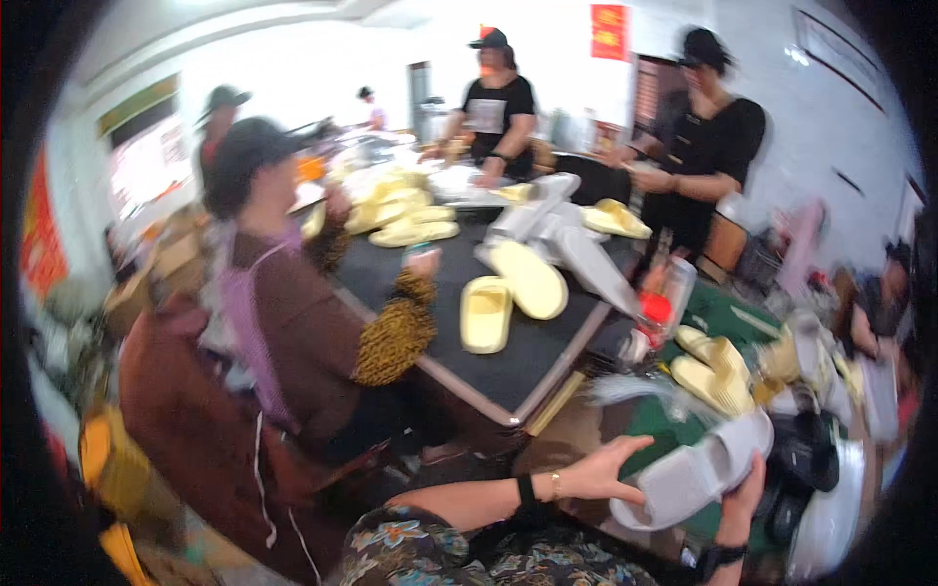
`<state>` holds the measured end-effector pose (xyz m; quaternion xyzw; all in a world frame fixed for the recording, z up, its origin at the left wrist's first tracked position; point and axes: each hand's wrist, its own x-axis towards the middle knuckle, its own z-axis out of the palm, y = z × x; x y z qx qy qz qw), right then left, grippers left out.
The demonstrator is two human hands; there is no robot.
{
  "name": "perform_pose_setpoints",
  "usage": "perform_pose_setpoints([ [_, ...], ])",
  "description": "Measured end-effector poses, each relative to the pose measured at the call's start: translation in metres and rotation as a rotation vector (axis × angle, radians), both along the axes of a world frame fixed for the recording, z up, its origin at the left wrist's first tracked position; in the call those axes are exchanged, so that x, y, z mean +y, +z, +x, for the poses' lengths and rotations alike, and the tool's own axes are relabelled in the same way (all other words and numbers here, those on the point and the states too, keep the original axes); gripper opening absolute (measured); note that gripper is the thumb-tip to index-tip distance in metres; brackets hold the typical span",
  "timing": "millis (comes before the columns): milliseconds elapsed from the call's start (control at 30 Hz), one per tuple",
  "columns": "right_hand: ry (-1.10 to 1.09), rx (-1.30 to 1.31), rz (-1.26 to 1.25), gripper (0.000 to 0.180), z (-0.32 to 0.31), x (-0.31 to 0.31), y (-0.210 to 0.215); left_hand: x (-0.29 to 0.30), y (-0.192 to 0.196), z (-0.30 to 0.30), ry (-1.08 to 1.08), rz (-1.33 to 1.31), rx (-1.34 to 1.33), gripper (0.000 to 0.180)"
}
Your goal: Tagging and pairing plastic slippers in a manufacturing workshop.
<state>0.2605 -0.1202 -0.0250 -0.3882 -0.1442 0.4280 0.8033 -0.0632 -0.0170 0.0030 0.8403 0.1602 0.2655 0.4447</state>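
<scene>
A light grey slipper [674, 485] lies tilted in front of me at the lower right. My right hand [745, 493] grips it along its right side, near one end. At the opposite end is my left hand [591, 474], fingers spread and thumb at the slipper's edge; whether the thumb presses on it I cannot tell. Just beyond, pale yellow slippers [718, 376] rest on a green surface [657, 422]. A clear plastic bag [650, 391] lies close to my left hand.
A black table [430, 337] carries yellow slippers [486, 314] and grey slippers [586, 256]. A co-worker [283, 332] sits at its left side; two others [498, 112] [713, 146] stand at the far side. A red-capped container [653, 311] stands by the table corner. Bags [806, 459] crowd the right.
</scene>
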Motion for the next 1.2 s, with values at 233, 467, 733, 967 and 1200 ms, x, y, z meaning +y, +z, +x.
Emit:
perform_pose_setpoints([
  [233,0.009,0.053,0.047,0.062,0.079,0.016,-0.056,-0.016,-0.042,0.013,-0.024,-0.772,-0.108,0.063],
  [467,-0.071,0.101,-0.089,0.024,-0.032,-0.001,0.031,-0.009,-0.041,0.027,0.21,-0.843,-0.207,0.035],
  [733,-0.122,0.194,0.041,0.057,0.028,0.021,-0.047,0.018,-0.007,0.038,0.254,-0.693,-0.093,0.034],
  [967,-0.167,0.101,0.062,0.039,0.042,0.037,-0.015,0.031,0.019,0.065,0.405,-0.671,-0.016,0.04],
  [1200,-0.351,0.016,-0.162,0.032,0.057,0.051,-0.034,0.117,-0.049,0.059,0.182,-0.811,-0.041,0.041],
])
